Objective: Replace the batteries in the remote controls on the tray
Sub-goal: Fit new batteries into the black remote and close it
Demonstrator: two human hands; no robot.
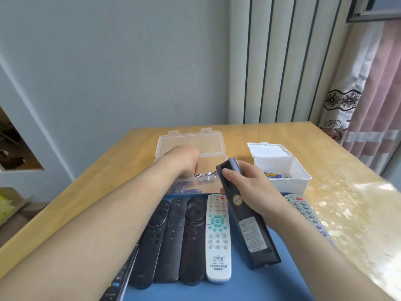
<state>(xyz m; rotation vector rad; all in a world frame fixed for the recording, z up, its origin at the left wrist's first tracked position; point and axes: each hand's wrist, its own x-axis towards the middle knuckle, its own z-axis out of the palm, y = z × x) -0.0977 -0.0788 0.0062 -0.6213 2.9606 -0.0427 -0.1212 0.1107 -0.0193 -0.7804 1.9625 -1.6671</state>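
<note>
Gap between clear box (213, 135) and white box (284, 184), behind remote (246, 216)

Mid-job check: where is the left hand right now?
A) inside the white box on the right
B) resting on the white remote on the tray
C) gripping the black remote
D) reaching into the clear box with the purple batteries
D: the left hand reaches into the clear box, just above the purple batteries, while the right hand alone holds the black remote.
</note>
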